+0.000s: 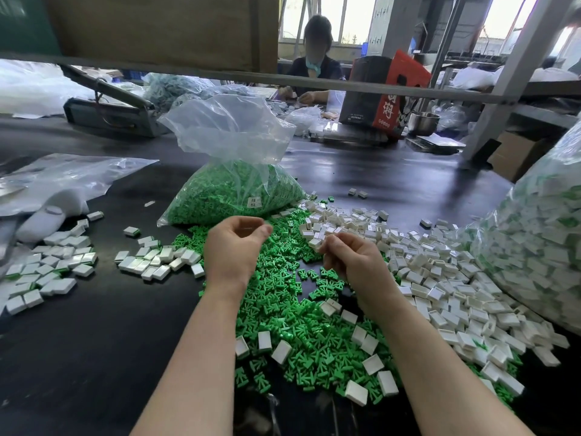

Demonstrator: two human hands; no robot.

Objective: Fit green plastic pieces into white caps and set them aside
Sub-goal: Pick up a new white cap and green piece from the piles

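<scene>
Right hand (349, 262) fingers pinch a white cap (315, 242) by its edges; left hand (234, 243) fingers curled, apparently w/ nothing. Green pieces (283, 309) heaped on desk (94, 357) below. Parts prob. light, stiff, slick; grip by sides.

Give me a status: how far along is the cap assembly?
Done: a spread of finished caps lies set aside on the left of the table. In hand: the right hand pinches one white cap; the left hand is curled, contents not visible. Left: a big heap of loose green pieces, a pile of empty white caps, plus a full bag of green pieces. Early going.
</scene>
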